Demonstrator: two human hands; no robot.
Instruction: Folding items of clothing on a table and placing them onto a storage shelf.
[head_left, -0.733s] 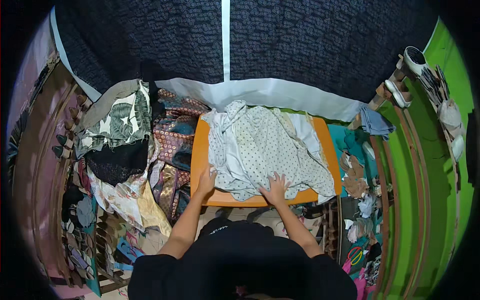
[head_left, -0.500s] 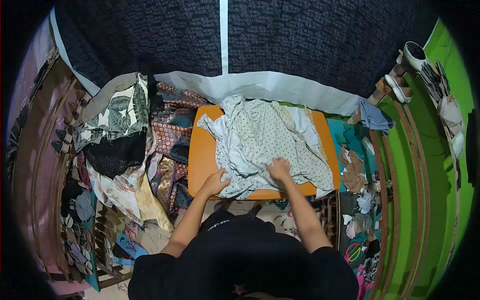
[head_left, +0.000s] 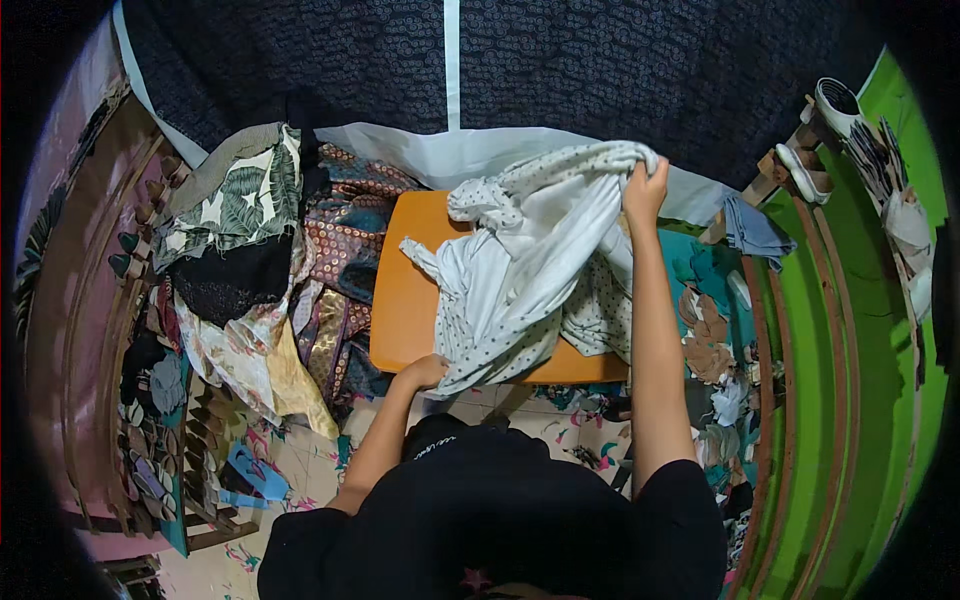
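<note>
A white cloth with small dark dots [head_left: 520, 270], perhaps a garment, lies bunched over an orange table [head_left: 403, 320]. My right hand [head_left: 646, 190] is closed on its far right part and holds it lifted above the table, so the plain white underside shows in long folds. At the near left edge of the table, my left hand [head_left: 428, 372] is closed on the cloth's near corner; its fingertips are partly hidden. A narrow strip of the cloth sticks out to the left. Part of the dotted side hangs down behind my right forearm.
Left of the table hang a leaf-print cloth [head_left: 240, 215], a black cloth [head_left: 235, 290] and a patterned brown fabric [head_left: 345, 235]. Wooden racks with shoes [head_left: 805, 172] stand along both sides. A dark curtain [head_left: 640, 70] hangs behind. Scraps lie on the tiled floor [head_left: 480, 405].
My right hand has moved up and to the right, lifting and folding the cloth with it. My left hand stays near the left corner. More of the orange table top shows.
</note>
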